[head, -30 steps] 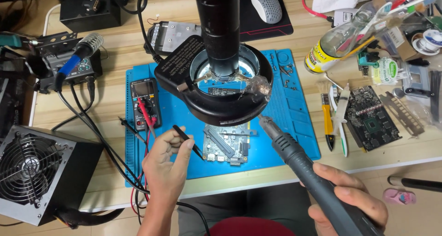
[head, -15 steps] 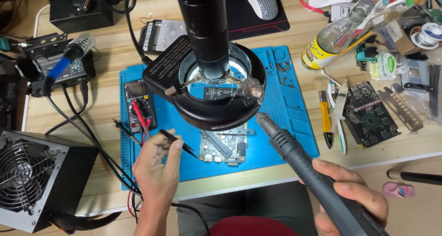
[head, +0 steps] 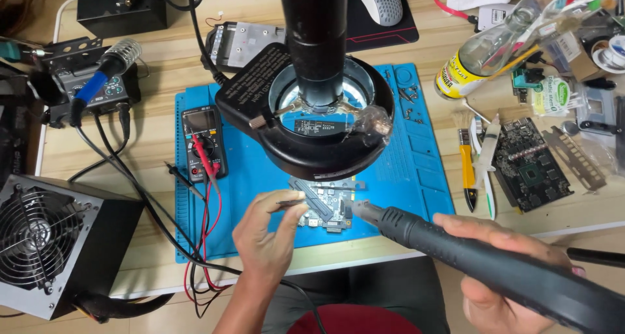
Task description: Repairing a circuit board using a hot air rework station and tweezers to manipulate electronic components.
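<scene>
Blue rubber matting [head: 403, 171] covers the middle of your wooden counter [head: 156, 80], and it keeps the small circuit board [head: 325, 207] from sliding while you work. The board lies flat on the mat near its front edge, directly under the black ring lamp [head: 306, 152] and the dark scope column, so the work spot sits lit and magnified. Your left hand [head: 270, 233] is pinched shut on thin tweezers [head: 291, 203], whose tips rest at the board's left side, likely to steady or lift a small part. Your right hand [head: 504, 269] is wrapped tight around the black hot-air wand [head: 456, 249], held low and slanted so its metal nozzle points at the board's right edge, just beside it; I cannot tell whether it touches. The board looks pale grey-silver with a dark slanted strip across it and small connectors along the near edge; finer detail is too small to make out. A multimeter [head: 204, 142] with red and black leads lies on the mat to the left, and a dark green card [head: 530, 168] sits on the counter well apart to the right.
</scene>
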